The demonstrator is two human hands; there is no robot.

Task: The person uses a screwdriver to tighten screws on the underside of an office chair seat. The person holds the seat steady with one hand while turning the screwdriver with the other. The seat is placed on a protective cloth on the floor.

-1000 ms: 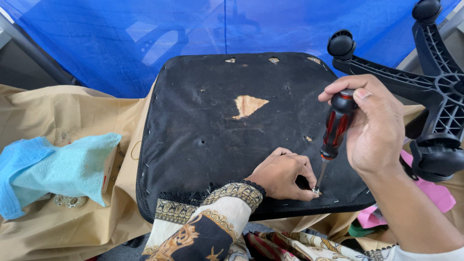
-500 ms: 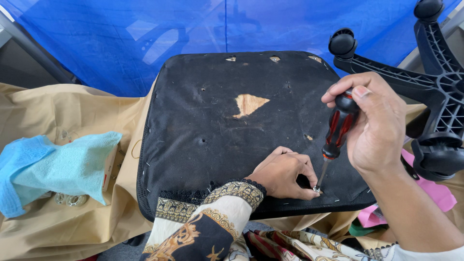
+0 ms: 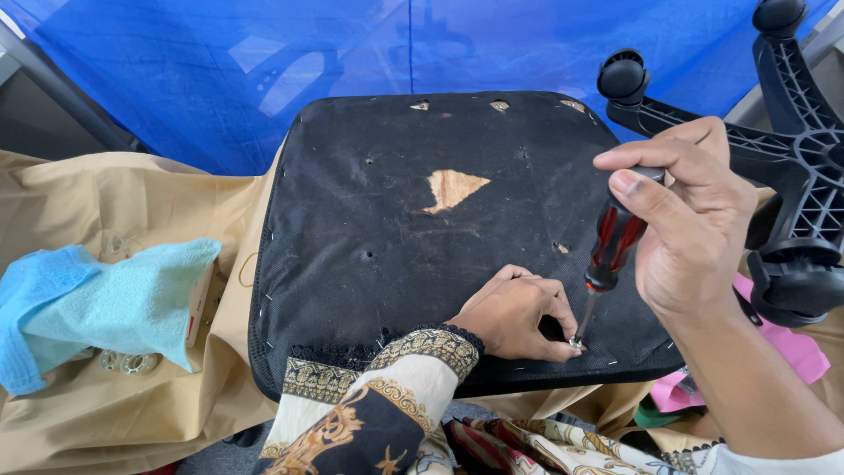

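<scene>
Red-black screwdriver (image 3: 614, 237) upright in right hand (image 3: 694, 229)

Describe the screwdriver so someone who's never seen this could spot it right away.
Start at the big black seat panel lying on the tan cloth. At its near right edge, the right hand grips the screwdriver upright, tip down beside the left hand. Its red-and-black handle is the only red thing on the panel.

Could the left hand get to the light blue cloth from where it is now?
Probably yes. The left hand rests on the black seat base, steadying the tip of the screwdriver. The light blue cloth lies unobstructed to its left on tan fabric, though the hand would have to let go.
</scene>
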